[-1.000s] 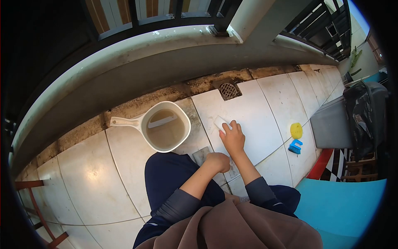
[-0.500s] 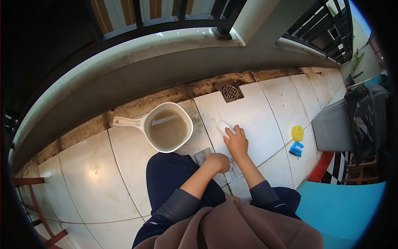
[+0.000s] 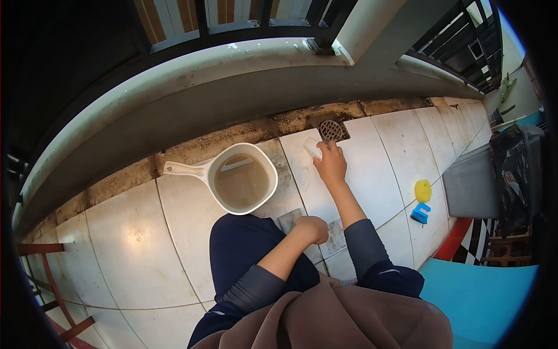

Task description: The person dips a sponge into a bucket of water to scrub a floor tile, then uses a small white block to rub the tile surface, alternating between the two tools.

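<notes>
My right hand (image 3: pixel 332 163) grips a white block (image 3: pixel 313 148), apparently a sponge, and presses it on the pale floor tiles just short of the round drain grate (image 3: pixel 331 131). My left hand (image 3: pixel 313 229) is closed in a fist low over the floor by my knee; its fingers face away, so anything inside is hidden. A grey, dirty-looking rectangular patch (image 3: pixel 289 220) shows beside that fist. To the left stands a white long-handled dipper (image 3: pixel 273 185) with murky water (image 3: pixel 241 183) in it.
A yellow round scrubber (image 3: pixel 423 191) and a blue brush (image 3: pixel 420 213) lie on the tiles at right, near a grey bin (image 3: pixel 474 183) with a black bag. A low wall (image 3: pixel 221 96) with dark railings runs along the far side. A turquoise surface (image 3: pixel 476 296) is at lower right.
My right hand has slid the white block away from me across the tile, closer to the drain. My left hand stays in nearly the same place, and the view has shifted slightly.
</notes>
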`<state>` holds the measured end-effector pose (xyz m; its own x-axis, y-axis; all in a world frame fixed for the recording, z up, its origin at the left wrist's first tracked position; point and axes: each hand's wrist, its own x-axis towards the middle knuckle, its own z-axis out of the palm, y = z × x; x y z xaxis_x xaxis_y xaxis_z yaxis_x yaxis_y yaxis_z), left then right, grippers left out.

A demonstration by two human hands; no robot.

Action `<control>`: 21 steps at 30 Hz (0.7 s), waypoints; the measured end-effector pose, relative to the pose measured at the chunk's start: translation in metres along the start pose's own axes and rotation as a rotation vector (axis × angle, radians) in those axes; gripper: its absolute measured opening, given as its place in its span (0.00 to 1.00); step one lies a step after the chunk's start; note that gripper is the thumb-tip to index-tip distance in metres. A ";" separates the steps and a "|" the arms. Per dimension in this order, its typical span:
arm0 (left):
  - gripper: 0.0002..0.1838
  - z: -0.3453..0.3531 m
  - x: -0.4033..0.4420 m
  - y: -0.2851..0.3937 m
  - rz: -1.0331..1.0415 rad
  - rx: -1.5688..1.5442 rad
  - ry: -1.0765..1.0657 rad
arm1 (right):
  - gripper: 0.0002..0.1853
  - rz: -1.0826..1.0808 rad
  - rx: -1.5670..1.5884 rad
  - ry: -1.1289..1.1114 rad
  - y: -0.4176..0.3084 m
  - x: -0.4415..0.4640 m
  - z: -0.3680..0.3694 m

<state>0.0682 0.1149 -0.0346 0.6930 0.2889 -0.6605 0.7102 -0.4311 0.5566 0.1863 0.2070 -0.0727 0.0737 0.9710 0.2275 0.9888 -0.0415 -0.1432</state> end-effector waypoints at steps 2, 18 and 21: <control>0.20 0.000 0.001 -0.001 0.000 -0.003 -0.001 | 0.22 0.016 0.025 -0.049 0.000 0.005 0.001; 0.20 -0.001 -0.004 0.002 -0.006 0.010 0.025 | 0.24 -0.025 0.249 -0.013 0.023 -0.100 -0.056; 0.20 0.001 -0.003 0.000 -0.010 0.008 0.038 | 0.27 -0.041 0.328 0.067 0.025 -0.105 -0.051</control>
<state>0.0665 0.1134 -0.0329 0.6905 0.3256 -0.6459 0.7160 -0.4348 0.5462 0.2097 0.0924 -0.0510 0.0533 0.9523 0.3004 0.8975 0.0862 -0.4324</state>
